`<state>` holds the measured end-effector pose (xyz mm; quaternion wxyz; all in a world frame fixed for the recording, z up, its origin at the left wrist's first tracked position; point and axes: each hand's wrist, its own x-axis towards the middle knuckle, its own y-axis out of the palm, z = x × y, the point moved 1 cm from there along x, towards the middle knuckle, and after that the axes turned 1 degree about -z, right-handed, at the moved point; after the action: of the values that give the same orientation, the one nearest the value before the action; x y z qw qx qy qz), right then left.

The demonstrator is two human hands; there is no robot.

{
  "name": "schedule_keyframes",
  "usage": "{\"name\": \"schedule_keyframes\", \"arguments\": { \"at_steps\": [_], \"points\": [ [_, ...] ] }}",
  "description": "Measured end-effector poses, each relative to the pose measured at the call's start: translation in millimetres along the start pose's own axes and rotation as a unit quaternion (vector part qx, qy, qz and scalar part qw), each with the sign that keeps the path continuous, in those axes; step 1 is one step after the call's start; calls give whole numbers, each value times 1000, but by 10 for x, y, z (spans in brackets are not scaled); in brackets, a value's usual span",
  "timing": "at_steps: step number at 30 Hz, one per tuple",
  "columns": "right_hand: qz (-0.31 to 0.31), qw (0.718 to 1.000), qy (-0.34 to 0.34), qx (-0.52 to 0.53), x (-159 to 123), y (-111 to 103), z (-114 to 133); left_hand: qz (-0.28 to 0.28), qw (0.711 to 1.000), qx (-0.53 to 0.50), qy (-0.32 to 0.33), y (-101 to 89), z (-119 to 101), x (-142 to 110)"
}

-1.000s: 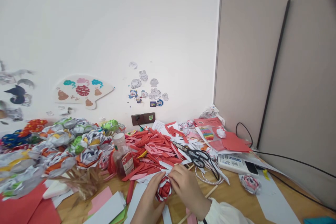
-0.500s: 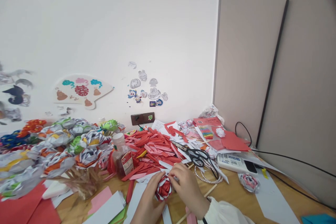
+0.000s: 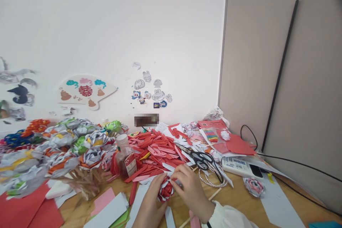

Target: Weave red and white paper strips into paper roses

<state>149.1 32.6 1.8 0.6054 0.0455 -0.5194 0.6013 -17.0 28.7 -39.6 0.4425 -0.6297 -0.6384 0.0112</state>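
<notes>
A red and white folded-paper flower (image 3: 166,189) is between my two hands, low in the middle of the view. My left hand (image 3: 153,199) curls round its left side and steadies it from below. The fingertips of my right hand (image 3: 188,188) pinch the flower's upper right edge, where white paper shows. Just beyond lies a heap of folded red and pink paper strips (image 3: 157,149). Black-handled scissors (image 3: 201,159) and a string of white beads (image 3: 213,181) lie to the right of my right hand.
Many finished paper flowers (image 3: 91,139) crowd the left side. A glue bottle (image 3: 125,160) stands near the strips. On the right are a white box (image 3: 235,165), a pink and white paper flower (image 3: 254,186) and black cables (image 3: 296,162). White paper sheets (image 3: 109,212) lie in front.
The flower has turned slightly in my hands, showing more red, and my right fingers have shifted a little along its edge. The whole view has moved slightly.
</notes>
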Motion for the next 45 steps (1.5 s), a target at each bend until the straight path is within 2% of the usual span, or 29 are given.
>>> {"name": "schedule_keyframes", "arguments": {
  "at_steps": [7,12,18,24,28,37,45],
  "points": [
    [2,999,-13,-30,-5,37,3,17,999,22,20,26,39,-15],
    [0,993,-73,-98,-11,86,-11,10,999,27,33,41,71,-25],
    [-5,974,-133,-183,-20,150,-39,11,1000,7,13,17,-1,-3],
    [-27,988,-107,-105,-12,58,-12,16,1000,-14,3,33,1,7],
    [-8,990,-124,-61,-11,6,26,22,1000,-16,3,62,54,-3],
    [13,980,-142,-135,-28,82,28,43,999,4,15,65,33,-33],
    [-27,975,-153,-159,-45,147,16,46,999,12,14,56,-19,-31]
  ]
}}
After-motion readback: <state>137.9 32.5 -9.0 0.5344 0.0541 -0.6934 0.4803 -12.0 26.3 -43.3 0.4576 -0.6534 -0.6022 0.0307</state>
